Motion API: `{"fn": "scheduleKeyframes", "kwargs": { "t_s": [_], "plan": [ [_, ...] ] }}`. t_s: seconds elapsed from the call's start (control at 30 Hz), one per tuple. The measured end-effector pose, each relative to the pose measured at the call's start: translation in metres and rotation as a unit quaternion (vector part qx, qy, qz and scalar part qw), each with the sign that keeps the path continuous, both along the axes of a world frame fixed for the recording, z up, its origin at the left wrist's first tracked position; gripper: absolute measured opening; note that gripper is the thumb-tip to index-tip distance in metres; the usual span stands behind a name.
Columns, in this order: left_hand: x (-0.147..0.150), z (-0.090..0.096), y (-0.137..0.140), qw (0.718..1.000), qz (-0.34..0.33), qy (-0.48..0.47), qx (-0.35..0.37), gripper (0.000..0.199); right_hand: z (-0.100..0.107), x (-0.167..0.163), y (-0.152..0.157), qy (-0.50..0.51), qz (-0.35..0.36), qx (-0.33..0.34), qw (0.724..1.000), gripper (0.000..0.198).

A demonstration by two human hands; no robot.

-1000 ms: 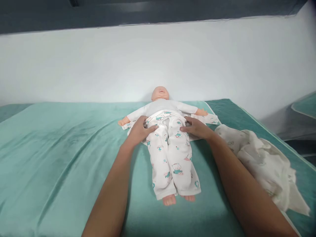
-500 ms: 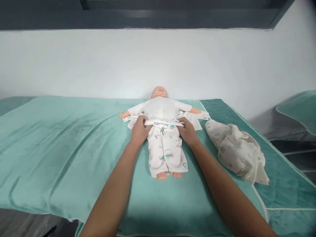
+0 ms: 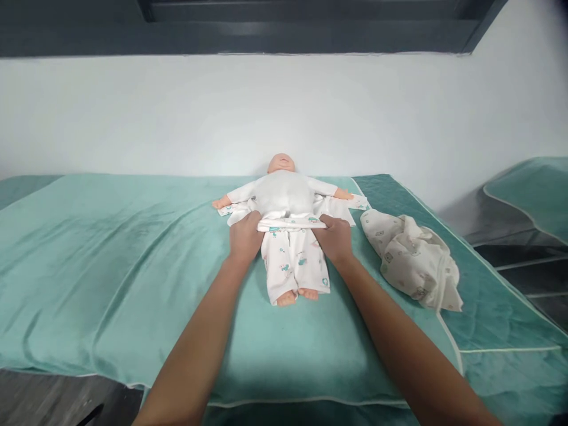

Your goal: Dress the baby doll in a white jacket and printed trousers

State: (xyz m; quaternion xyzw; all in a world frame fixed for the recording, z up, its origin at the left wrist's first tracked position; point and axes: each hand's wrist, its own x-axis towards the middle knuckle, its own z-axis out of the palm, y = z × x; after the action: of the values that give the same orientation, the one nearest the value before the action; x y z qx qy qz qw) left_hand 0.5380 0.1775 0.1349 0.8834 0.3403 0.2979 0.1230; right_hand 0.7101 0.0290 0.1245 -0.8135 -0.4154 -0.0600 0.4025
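Observation:
A baby doll [image 3: 286, 192] with a white body lies on its back, head toward the wall, arms spread. White printed baby pants [image 3: 295, 263] cover its legs, and its feet show below the cuffs. My left hand [image 3: 245, 236] is closed on the waistband at the left side. At the right side my right hand [image 3: 335, 236] grips the same waistband, which is stretched flat between both hands. Beneath the doll's torso and arms a white printed baby top [image 3: 335, 208] lies spread open.
A bundled white printed cloth [image 3: 415, 260] rests to the right of the doll. Green covers [image 3: 133, 266] spread over the bed, with a white wall [image 3: 284, 106] behind. A dark frame [image 3: 302, 35] runs overhead. Green fabric [image 3: 532, 189] hangs at the far right.
Both hands have drawn the waistband slightly toward me and stretched it straighter. The pant cuffs and feet sit a little higher in view, and the camera has shifted slightly.

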Motion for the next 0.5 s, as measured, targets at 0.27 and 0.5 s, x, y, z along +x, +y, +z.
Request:
{"fn": "scheduleKeyframes", "kwargs": {
  "t_s": [0.27, 0.5],
  "plan": [
    [-0.023, -0.002, -0.014, 0.954, -0.143, -0.118, -0.235, 0.026, 0.003, 0.001, -0.018, 0.172, 0.167, -0.035, 0.970, 0.033],
    [-0.038, -0.004, -0.029, 0.953, -0.179, -0.084, -0.231, 0.046, 0.009, -0.008, -0.041, 0.219, 0.252, -0.094, 0.938, 0.051]
  ]
}}
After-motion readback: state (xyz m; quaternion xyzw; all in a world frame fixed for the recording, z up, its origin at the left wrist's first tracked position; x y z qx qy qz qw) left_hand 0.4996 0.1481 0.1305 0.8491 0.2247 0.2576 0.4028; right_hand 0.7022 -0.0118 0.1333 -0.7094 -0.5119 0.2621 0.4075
